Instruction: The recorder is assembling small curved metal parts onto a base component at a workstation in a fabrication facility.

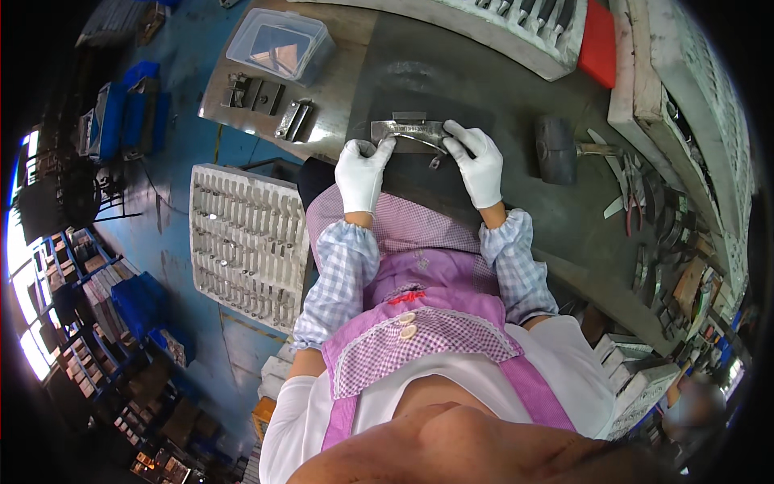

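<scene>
I see my left hand in a white glove (pixel 360 172) pinching the left end of a long, curved grey metal strip (pixel 409 131), and my right hand in a white glove (pixel 479 161) pinching its right end. The strip lies near the top middle of the frame, on the dark flat metal worktable (pixel 516 210). I think I should hold both ends tight and keep the strip flat, so it does not slip. A black-headed mallet (pixel 556 149) rests to the right, well apart.
</scene>
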A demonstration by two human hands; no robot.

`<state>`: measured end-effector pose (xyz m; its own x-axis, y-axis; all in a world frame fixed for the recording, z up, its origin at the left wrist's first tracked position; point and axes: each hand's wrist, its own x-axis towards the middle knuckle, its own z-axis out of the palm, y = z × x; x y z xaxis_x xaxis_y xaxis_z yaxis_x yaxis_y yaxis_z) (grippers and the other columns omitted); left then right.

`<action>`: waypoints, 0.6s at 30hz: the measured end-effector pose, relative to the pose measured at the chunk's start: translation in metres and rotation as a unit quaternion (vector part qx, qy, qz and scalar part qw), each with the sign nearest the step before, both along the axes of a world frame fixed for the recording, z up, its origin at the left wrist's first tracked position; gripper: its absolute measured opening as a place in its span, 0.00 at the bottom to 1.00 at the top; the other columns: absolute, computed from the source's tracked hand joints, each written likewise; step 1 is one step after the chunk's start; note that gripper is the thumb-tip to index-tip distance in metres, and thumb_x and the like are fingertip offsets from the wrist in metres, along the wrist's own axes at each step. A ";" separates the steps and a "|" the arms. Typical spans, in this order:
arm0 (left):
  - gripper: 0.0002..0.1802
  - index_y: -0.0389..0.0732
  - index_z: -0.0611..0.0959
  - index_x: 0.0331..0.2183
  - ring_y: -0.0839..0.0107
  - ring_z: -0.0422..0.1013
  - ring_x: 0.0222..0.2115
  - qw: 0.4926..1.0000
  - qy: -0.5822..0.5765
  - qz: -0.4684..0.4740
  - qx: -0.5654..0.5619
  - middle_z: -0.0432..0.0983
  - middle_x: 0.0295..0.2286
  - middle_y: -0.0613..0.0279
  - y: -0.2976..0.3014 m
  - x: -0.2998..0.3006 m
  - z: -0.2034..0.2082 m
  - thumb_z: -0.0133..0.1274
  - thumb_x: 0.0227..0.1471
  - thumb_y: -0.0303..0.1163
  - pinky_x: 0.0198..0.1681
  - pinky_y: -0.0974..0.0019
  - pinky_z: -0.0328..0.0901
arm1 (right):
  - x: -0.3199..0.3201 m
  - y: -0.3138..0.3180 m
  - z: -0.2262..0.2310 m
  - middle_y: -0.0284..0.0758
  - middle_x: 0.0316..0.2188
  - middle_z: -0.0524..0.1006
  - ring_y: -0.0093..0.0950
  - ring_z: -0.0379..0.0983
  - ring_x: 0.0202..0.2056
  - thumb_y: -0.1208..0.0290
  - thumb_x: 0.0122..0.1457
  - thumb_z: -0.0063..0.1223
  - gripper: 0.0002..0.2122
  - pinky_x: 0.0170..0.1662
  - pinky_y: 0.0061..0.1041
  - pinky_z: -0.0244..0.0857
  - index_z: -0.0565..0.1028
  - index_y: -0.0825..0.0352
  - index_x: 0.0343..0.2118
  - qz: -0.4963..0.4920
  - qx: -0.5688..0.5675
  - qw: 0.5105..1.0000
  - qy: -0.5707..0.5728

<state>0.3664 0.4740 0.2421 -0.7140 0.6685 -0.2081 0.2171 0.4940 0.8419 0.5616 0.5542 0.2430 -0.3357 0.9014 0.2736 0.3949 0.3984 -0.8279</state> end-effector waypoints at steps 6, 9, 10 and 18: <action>0.23 0.34 0.78 0.21 0.71 0.66 0.20 1.000 -0.004 -0.008 0.005 0.73 0.18 0.60 0.003 -0.006 0.004 0.70 0.46 0.42 0.29 0.66 0.66 | -0.010 -0.008 0.012 0.33 0.27 0.77 0.31 0.74 0.29 0.72 0.53 0.65 0.15 0.36 0.30 0.68 0.82 0.62 0.45 -0.008 0.013 0.999 -0.041; 0.21 0.36 0.77 0.21 0.79 0.63 0.19 0.997 -0.068 -0.020 0.013 0.71 0.16 0.68 0.003 -0.007 0.014 0.71 0.45 0.40 0.25 0.71 0.62 | -0.008 0.001 0.002 0.32 0.28 0.78 0.31 0.75 0.30 0.72 0.52 0.65 0.11 0.36 0.28 0.69 0.83 0.62 0.40 -0.056 -0.085 0.988 0.116; 0.21 0.37 0.77 0.20 0.82 0.61 0.19 0.994 -0.107 -0.019 0.021 0.69 0.16 0.71 0.002 -0.009 0.017 0.72 0.45 0.39 0.23 0.73 0.61 | -0.008 0.001 0.003 0.32 0.28 0.78 0.31 0.75 0.30 0.72 0.53 0.65 0.10 0.36 0.28 0.69 0.84 0.61 0.39 -0.061 -0.132 0.976 0.163; 0.20 0.38 0.77 0.20 0.85 0.60 0.19 0.994 -0.088 -0.049 0.039 0.70 0.17 0.73 0.003 -0.012 0.016 0.74 0.42 0.36 0.22 0.76 0.59 | -0.005 -0.001 -0.014 0.34 0.30 0.80 0.28 0.75 0.32 0.76 0.54 0.64 0.08 0.37 0.25 0.68 0.83 0.68 0.38 -0.008 0.029 0.998 0.056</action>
<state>0.3544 0.4771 0.2586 -0.6020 0.7516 -0.2696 0.1065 0.4102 0.9058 0.5562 0.5530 0.2294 -0.2859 0.8881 0.3600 0.3076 0.4408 -0.8432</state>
